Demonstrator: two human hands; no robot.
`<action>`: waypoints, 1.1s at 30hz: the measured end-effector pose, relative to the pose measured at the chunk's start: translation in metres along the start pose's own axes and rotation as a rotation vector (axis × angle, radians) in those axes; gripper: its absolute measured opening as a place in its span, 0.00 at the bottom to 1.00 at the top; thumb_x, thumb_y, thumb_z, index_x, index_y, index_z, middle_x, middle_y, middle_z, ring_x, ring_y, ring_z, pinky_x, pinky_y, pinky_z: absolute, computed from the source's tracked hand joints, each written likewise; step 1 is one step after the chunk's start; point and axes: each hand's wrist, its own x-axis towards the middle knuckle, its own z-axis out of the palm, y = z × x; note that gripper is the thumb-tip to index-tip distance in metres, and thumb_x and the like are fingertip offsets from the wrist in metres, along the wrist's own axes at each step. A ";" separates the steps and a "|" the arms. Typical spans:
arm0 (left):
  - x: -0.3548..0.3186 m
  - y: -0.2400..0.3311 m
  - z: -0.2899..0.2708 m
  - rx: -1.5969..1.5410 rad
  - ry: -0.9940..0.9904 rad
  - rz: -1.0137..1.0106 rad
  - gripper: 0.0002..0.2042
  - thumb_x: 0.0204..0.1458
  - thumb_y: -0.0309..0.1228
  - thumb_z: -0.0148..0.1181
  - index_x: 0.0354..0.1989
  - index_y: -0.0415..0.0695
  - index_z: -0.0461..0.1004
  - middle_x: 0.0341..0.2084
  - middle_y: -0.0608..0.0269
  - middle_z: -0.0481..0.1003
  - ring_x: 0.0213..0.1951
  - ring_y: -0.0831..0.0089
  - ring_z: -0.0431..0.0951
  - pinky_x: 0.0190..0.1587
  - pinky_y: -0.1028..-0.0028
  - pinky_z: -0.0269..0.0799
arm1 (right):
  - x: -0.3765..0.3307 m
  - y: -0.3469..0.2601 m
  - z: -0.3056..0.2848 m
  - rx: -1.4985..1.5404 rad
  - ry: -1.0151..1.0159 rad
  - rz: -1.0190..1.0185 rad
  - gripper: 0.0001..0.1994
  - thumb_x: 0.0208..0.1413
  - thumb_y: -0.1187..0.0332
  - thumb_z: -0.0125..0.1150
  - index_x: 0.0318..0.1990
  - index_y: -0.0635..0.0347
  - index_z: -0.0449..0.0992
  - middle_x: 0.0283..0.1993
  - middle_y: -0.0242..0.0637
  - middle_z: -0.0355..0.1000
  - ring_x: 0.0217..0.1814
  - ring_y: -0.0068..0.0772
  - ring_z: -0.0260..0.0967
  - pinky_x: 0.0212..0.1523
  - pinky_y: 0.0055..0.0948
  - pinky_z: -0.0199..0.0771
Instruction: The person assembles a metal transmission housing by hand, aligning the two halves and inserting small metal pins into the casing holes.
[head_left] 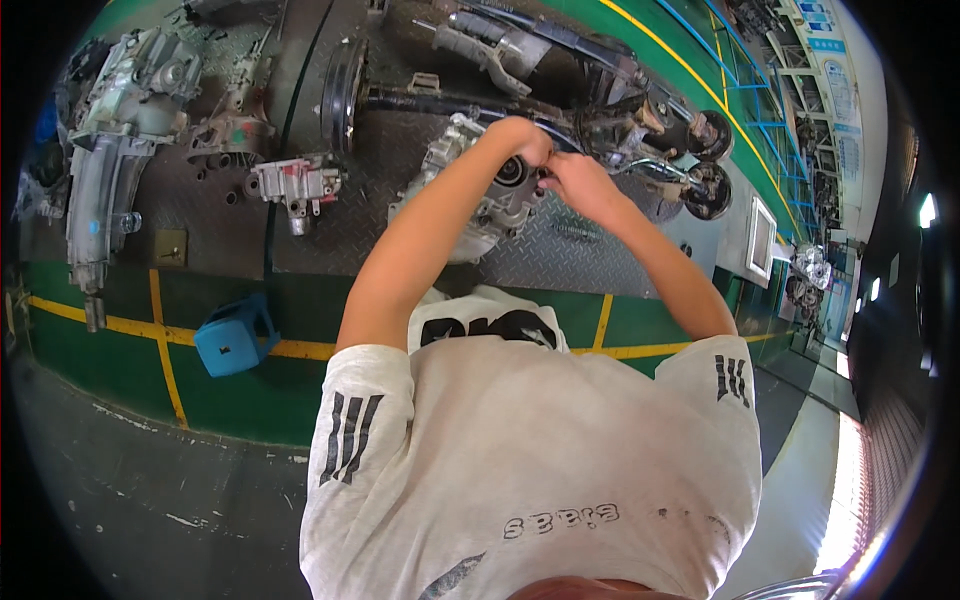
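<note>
A silver-grey metal gearbox casing (pixel 478 222) lies on the dark plate in front of me, with a round dark-ringed opening (pixel 511 173) facing up. My left hand (pixel 520 140) is over the far side of that opening, its fingers curled closed. Just to its right, my right hand (pixel 582 185) is closed too, the fingertips meeting those of the left above the casing's edge. Whatever sits between the fingers is too small and covered to make out. Part of the casing is hidden behind my left forearm.
A long axle (pixel 440 103) with a brake drum (pixel 344 100) lies beyond the casing. Left are a small metal valve body (pixel 298 185), another gearbox part (pixel 232 135) and a large transmission (pixel 100 190). A blue plastic stool (pixel 235 338) stands on the green floor. A white-framed panel (pixel 761 240) is at right.
</note>
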 end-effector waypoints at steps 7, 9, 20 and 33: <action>-0.011 0.003 -0.005 -0.128 -0.037 -0.074 0.20 0.48 0.32 0.57 0.51 0.49 0.80 0.46 0.53 0.80 0.43 0.56 0.79 0.46 0.59 0.72 | 0.002 -0.004 -0.008 -0.094 -0.081 0.135 0.09 0.54 0.63 0.66 0.41 0.54 0.81 0.30 0.46 0.78 0.34 0.52 0.77 0.34 0.47 0.77; -0.008 -0.001 -0.003 -0.112 -0.025 -0.102 0.20 0.47 0.31 0.57 0.51 0.49 0.80 0.42 0.53 0.81 0.39 0.59 0.78 0.42 0.60 0.72 | 0.000 0.000 -0.010 -0.039 -0.051 0.109 0.10 0.54 0.62 0.67 0.41 0.52 0.81 0.30 0.45 0.78 0.34 0.51 0.77 0.34 0.45 0.77; -0.003 -0.003 -0.004 -0.185 -0.006 -0.120 0.20 0.48 0.30 0.57 0.53 0.49 0.80 0.41 0.52 0.81 0.40 0.59 0.78 0.44 0.61 0.71 | -0.007 0.017 -0.004 -0.025 0.105 -0.211 0.15 0.53 0.63 0.68 0.47 0.53 0.77 0.34 0.42 0.78 0.33 0.50 0.78 0.31 0.45 0.76; -0.031 0.026 -0.016 -0.247 0.027 -0.240 0.19 0.49 0.30 0.56 0.51 0.50 0.80 0.40 0.61 0.81 0.39 0.66 0.76 0.44 0.63 0.70 | -0.006 0.021 0.001 -0.107 0.046 -0.170 0.12 0.58 0.63 0.62 0.48 0.52 0.76 0.38 0.41 0.78 0.33 0.49 0.78 0.30 0.46 0.77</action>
